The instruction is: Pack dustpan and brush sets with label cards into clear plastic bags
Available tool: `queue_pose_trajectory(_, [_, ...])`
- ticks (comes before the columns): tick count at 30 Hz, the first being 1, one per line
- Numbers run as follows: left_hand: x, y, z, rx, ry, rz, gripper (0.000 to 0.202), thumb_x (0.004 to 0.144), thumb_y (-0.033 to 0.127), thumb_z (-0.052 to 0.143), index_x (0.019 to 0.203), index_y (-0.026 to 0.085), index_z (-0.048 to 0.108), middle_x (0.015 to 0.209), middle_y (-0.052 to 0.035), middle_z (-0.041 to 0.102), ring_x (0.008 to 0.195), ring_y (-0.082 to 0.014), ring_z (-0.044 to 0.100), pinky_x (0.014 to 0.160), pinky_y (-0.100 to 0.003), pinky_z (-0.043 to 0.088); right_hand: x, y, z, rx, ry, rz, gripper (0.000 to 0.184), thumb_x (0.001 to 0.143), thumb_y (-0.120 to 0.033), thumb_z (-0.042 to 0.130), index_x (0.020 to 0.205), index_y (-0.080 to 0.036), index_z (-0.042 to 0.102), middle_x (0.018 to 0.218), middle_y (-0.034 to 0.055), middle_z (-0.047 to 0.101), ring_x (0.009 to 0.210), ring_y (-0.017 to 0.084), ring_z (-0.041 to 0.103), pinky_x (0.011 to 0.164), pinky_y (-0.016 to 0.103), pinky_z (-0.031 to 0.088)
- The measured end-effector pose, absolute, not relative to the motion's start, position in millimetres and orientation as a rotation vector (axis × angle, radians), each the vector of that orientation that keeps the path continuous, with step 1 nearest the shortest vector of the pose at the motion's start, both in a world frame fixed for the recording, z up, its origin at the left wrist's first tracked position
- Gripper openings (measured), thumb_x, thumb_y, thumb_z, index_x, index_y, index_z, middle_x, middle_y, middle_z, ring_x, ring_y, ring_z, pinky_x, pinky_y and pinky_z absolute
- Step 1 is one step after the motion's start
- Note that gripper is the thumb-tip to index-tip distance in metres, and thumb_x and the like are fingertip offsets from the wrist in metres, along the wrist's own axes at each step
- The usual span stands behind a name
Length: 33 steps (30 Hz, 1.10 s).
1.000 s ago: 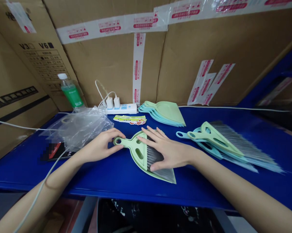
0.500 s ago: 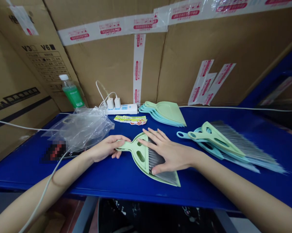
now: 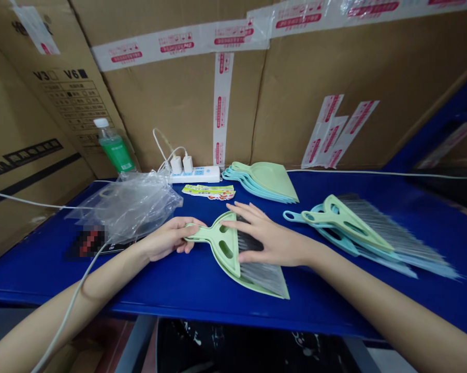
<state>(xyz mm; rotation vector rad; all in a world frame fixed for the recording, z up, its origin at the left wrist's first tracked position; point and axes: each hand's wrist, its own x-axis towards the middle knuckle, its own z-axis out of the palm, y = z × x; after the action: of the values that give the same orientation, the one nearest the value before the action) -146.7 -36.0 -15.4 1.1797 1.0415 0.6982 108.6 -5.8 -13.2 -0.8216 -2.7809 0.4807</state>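
A light green hand brush (image 3: 230,241) with grey bristles lies on a matching green dustpan (image 3: 257,288), their handles lined up. My left hand (image 3: 175,237) pinches both handles between thumb and fingers. Over the bristles my right hand (image 3: 270,235) is spread, fingers apart, its fingertips at the brush's upper edge; whether they press on it I cannot tell. To the right lies a pile of green and blue brushes (image 3: 353,225). Behind my hands, a stack of dustpans (image 3: 266,178) has a green one on top and blue ones below.
Left of my hands are clear plastic bags (image 3: 136,207) and a green-labelled bottle (image 3: 117,150). A power strip (image 3: 202,174) with two plugs and printed labels (image 3: 210,192) sit by the cardboard wall (image 3: 171,109). A white cable (image 3: 76,295) crosses my left forearm.
My right hand has shifted slightly, its thumb moving up and left across the bristles, baring more of them at the lower right. My left hand keeps its hold on the handles.
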Motion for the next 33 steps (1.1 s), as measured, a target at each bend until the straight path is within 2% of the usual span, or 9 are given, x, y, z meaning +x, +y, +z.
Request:
queue_pose_trajectory(2, [-146,-36,-15,1.145,1.039,0.701,0.036,0.072,0.039,0.073,0.093,0.012,0.063,0.058,0.0029,0.053,0.045,-0.0057,0.044,0.039,-0.018,0.021,107,-6,-12,-0.84,-2.646,0.378,0.053,0.083,-0.052,0.059,0.126,-0.023,0.059,0.131,0.0143,0.052,0.122,0.031,0.043,0.1,0.05,0.036])
queue_pose_trajectory(3, [-146,-36,-15,1.125,1.035,0.702,0.035,0.072,0.037,0.073,0.093,0.012,0.063,0.06,0.0027,0.054,0.046,-0.006,0.045,0.039,-0.018,0.022,107,-6,-12,-0.866,-2.592,0.356,0.049,0.082,-0.049,0.062,0.121,-0.021,0.062,0.116,0.014,0.06,0.108,0.028,0.052,0.091,0.046,0.043])
queue_pose_trajectory(4, [-146,-35,-15,1.105,1.029,0.704,0.033,0.072,0.036,0.072,0.094,0.012,0.063,0.061,0.0024,0.054,0.046,-0.0063,0.046,0.039,-0.018,0.023,106,-6,-13,-0.901,-2.55,0.361,0.047,0.08,-0.048,0.064,0.118,-0.02,0.064,0.1,0.0117,0.062,0.094,0.025,0.056,0.081,0.041,0.046])
queue_pose_trajectory(6, [-146,-34,-16,1.072,1.008,0.708,0.031,0.074,0.033,0.07,0.095,0.012,0.063,0.062,0.0018,0.055,0.046,-0.0066,0.046,0.039,-0.019,0.023,105,-5,-16,-0.984,-2.505,0.436,0.05,0.076,-0.049,0.068,0.117,-0.02,0.064,0.078,0.0048,0.059,0.072,0.019,0.054,0.065,0.034,0.045])
queue_pose_trajectory(9, [-149,-33,-18,1.045,0.966,0.716,0.03,0.075,0.032,0.07,0.097,0.012,0.064,0.065,0.0009,0.056,0.047,-0.0064,0.046,0.04,-0.019,0.024,103,-5,-21,-1.07,-2.475,0.578,0.054,0.07,-0.051,0.071,0.115,-0.022,0.064,0.065,-0.002,0.051,0.061,0.016,0.049,0.057,0.029,0.038])
queue_pose_trajectory(14, [-153,-33,-20,1.088,0.92,0.709,0.034,0.076,0.035,0.072,0.099,0.011,0.065,0.067,0.0005,0.055,0.051,-0.007,0.046,0.043,-0.02,0.025,101,-7,-23,-1.114,-2.442,0.648,0.055,0.07,-0.048,0.072,0.115,-0.019,0.058,0.07,-0.0025,0.049,0.066,0.016,0.05,0.059,0.029,0.037])
queue_pose_trajectory(22, [-150,-34,-22,1.134,0.975,0.705,0.048,0.069,0.045,0.076,0.1,0.01,0.064,0.056,0.003,0.052,0.047,-0.0058,0.04,0.041,-0.02,0.019,101,-10,-20,-1.078,-2.459,0.628,0.051,0.072,-0.048,0.068,0.114,-0.021,0.054,0.07,-0.0023,0.05,0.065,0.017,0.051,0.058,0.028,0.036])
queue_pose_trajectory(28, [-152,-34,-21,1.148,0.964,0.705,0.043,0.072,0.042,0.074,0.1,0.01,0.066,0.058,0.0019,0.053,0.049,-0.0063,0.042,0.041,-0.02,0.02,101,-11,-20,-1.053,-2.449,0.645,0.051,0.072,-0.047,0.068,0.113,-0.02,0.055,0.073,-0.0004,0.054,0.066,0.017,0.051,0.06,0.029,0.037])
queue_pose_trajectory(33, [-149,-35,-18,1.143,0.992,0.719,0.041,0.069,0.04,0.076,0.095,0.01,0.067,0.058,0.0022,0.053,0.047,-0.006,0.043,0.04,-0.019,0.021,99,-13,-17,-1.095,-2.471,0.635,0.052,0.073,-0.048,0.065,0.114,-0.019,0.054,0.079,0.0033,0.061,0.071,0.02,0.055,0.063,0.033,0.04])
